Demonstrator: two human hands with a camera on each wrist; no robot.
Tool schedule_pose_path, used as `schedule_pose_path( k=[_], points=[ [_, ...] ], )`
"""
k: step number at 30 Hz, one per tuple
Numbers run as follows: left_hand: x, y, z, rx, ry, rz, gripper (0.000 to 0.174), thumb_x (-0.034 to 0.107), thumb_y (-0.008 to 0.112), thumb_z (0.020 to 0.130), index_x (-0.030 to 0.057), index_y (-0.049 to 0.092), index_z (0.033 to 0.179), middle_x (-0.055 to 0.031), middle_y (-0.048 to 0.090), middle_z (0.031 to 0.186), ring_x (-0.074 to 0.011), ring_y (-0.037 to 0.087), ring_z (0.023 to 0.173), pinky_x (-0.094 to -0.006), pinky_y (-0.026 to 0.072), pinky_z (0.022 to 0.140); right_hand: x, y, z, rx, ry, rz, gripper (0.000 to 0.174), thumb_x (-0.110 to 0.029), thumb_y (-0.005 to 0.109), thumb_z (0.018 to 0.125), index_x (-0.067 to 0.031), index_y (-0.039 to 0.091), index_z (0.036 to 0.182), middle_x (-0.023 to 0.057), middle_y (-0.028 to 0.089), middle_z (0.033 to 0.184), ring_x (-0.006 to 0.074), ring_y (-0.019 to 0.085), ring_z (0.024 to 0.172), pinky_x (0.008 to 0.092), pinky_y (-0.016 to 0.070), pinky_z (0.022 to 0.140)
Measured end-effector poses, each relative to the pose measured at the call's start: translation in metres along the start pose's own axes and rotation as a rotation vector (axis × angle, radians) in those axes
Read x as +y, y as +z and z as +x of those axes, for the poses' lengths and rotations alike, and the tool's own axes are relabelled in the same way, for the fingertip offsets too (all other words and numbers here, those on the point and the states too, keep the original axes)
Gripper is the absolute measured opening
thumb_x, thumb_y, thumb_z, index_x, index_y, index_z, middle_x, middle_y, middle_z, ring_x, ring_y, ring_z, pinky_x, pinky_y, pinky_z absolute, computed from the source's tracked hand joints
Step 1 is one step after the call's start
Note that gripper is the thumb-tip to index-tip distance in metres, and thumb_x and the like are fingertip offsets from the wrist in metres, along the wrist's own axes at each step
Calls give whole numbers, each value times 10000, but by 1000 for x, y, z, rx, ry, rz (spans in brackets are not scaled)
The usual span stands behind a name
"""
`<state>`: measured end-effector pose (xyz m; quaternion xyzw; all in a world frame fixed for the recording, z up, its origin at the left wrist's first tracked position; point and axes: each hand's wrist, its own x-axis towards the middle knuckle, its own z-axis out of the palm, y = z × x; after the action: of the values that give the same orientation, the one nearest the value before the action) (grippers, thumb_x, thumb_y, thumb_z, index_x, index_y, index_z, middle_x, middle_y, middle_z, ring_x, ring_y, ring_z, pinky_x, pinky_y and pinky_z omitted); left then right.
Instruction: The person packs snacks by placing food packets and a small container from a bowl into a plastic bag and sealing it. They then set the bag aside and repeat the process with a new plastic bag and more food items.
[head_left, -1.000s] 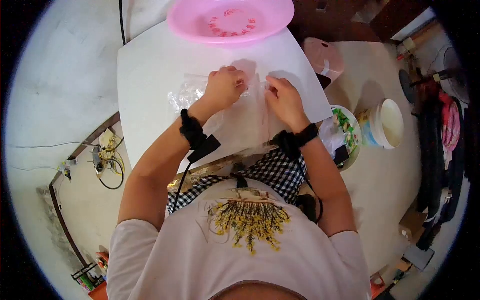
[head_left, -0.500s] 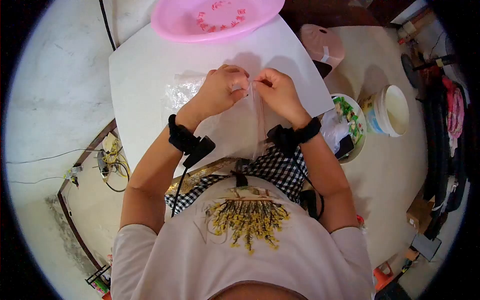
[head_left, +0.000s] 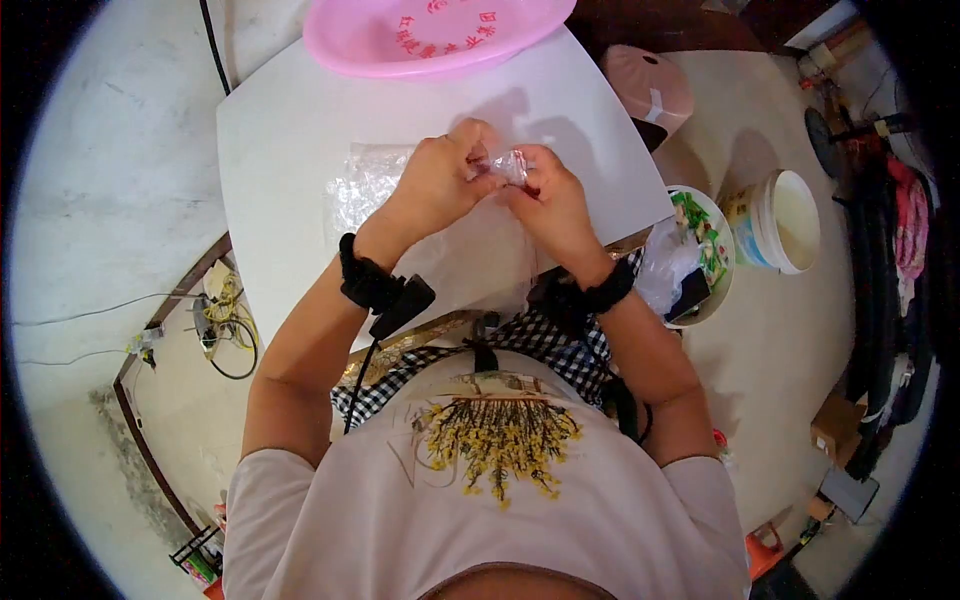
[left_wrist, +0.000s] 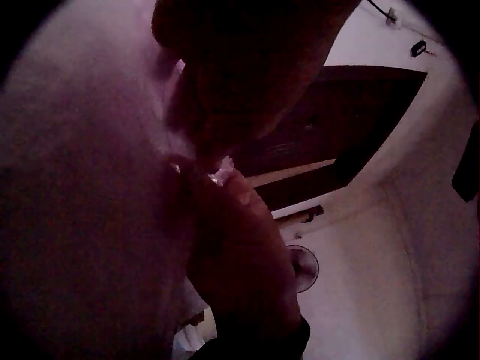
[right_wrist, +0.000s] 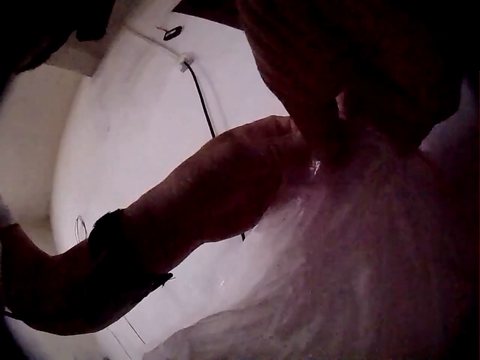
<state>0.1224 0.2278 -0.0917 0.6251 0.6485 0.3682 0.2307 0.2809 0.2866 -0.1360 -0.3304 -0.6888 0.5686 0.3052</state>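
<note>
A thin clear plastic bag (head_left: pixel 470 255) hangs below both hands, its lower part spread toward the near table edge. My left hand (head_left: pixel 440 180) pinches its upper edge between thumb and fingers. Right beside it, my right hand (head_left: pixel 555 205) grips the same edge, and a shiny bunched bit with a reddish line stands up between the fingertips. In the right wrist view the film of the bag (right_wrist: pixel 352 255) falls in creases under the hands. More crinkled clear plastic (head_left: pixel 355 190) lies on the white table (head_left: pixel 290 120), left of my left hand.
A pink basin (head_left: pixel 430 55) with red lettering stands at the table's far edge. To the right are a pink bin (head_left: pixel 650 95), a bowl of chopped greens (head_left: pixel 712 240) with a plastic bag beside it, and a white bucket (head_left: pixel 785 225). Cables (head_left: pixel 230 320) lie on the left floor.
The right hand has come in from slightly apart to meet the left at the bag's edge. Its fingers now pinch the film, which has bunched up between the hands.
</note>
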Motion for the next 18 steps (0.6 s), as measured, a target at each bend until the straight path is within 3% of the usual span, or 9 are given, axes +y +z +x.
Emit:
schedule_pose_path(
  k=[1,4,7,8,9,12,16,18],
  points=[
    [2,-1,0,27,15,-4,165,79,691,748,48,587,872,-129,607,760,-303,599,692,-343,486,632,3,3,0,3,-35,52,370,-54,702,747,-9,555,1084,121,632,808,143,619,722,265,496,652],
    [-7,-12,-3,-103,89,-87,161,60,682,773,32,589,901,-118,591,757,-224,585,671,-306,472,611,6,6,-1,-7,-94,189,302,-43,686,761,-7,590,1045,123,637,803,134,619,735,251,490,658],
    [4,-56,-10,-202,81,-102,95,22,638,821,13,582,898,-65,577,777,-136,541,669,-260,445,597,-15,-17,-2,-2,-69,189,223,-74,668,786,-3,625,993,114,644,800,127,619,736,244,485,665],
    [10,-70,-15,-199,55,-274,46,-15,587,854,6,585,895,-19,563,792,-80,507,696,-230,421,605,-16,-30,2,30,-65,128,207,-91,664,793,-4,634,978,111,648,806,125,620,741,244,485,671],
    [20,-93,-20,-257,-7,-273,54,-41,560,845,-1,585,872,-23,554,834,-105,511,778,-236,402,672,-17,-41,5,63,-63,67,194,-108,659,801,-5,643,964,107,651,813,123,622,746,245,485,676],
    [50,-139,-37,-235,-91,-410,85,-47,545,818,-14,600,875,-33,593,837,-106,551,783,-227,423,700,-16,-54,13,13,-30,-229,216,-141,647,801,-17,652,978,117,667,848,160,637,748,265,489,675],
    [64,-155,-52,-164,-21,-558,79,-36,596,776,-15,596,852,-44,595,813,-123,559,750,-244,432,687,-10,-39,18,-95,-130,-350,190,-168,651,782,-49,658,931,123,652,842,252,622,760,344,489,692],
    [58,-150,-55,-214,-124,-527,86,-54,597,773,-20,590,852,-39,591,797,-109,551,734,-240,432,675,-9,-29,20,-111,-126,-515,168,-188,654,775,-64,651,888,117,634,858,295,603,797,386,485,714]
  ],
)
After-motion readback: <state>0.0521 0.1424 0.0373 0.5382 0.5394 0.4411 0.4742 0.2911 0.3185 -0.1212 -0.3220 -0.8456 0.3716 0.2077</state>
